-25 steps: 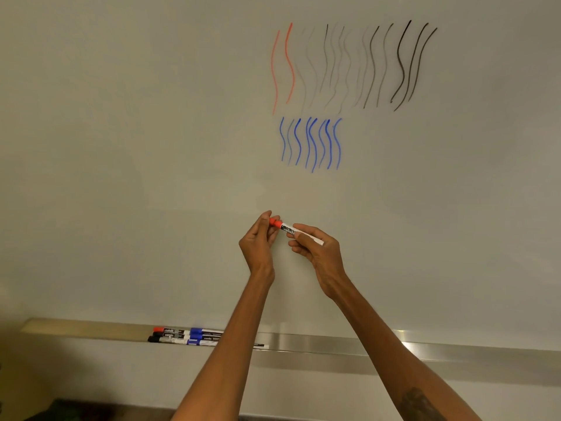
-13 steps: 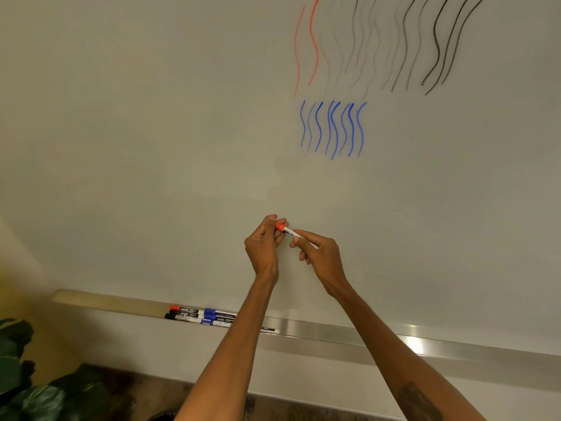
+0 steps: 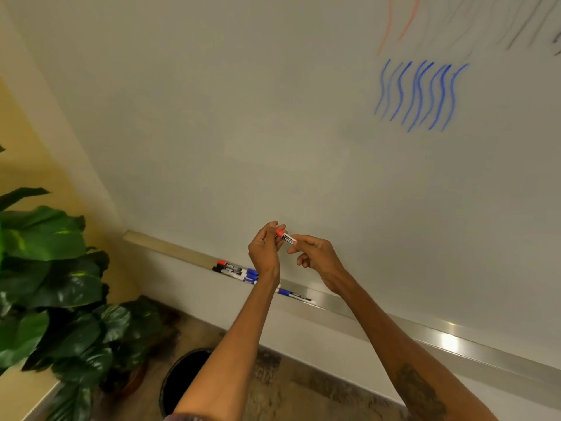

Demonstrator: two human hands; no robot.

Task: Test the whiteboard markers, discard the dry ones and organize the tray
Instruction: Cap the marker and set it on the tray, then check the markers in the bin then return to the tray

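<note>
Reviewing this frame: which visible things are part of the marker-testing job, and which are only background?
Job:
- red marker, gripped by left hand and right hand
- spare markers
- tray
- whiteboard with test strokes
- bin

Background:
- plant
- floor

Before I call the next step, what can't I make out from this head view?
- Red marker: red end between fingers of the left hand, barrel end inside the right hand; cap seating unclear.
- Red and grey test strokes: blurred, cut by the top edge.
- Tray markers: the left forearm covers part of the row; count unclear.
- Bin: dark inside, partly behind that forearm.
</note>
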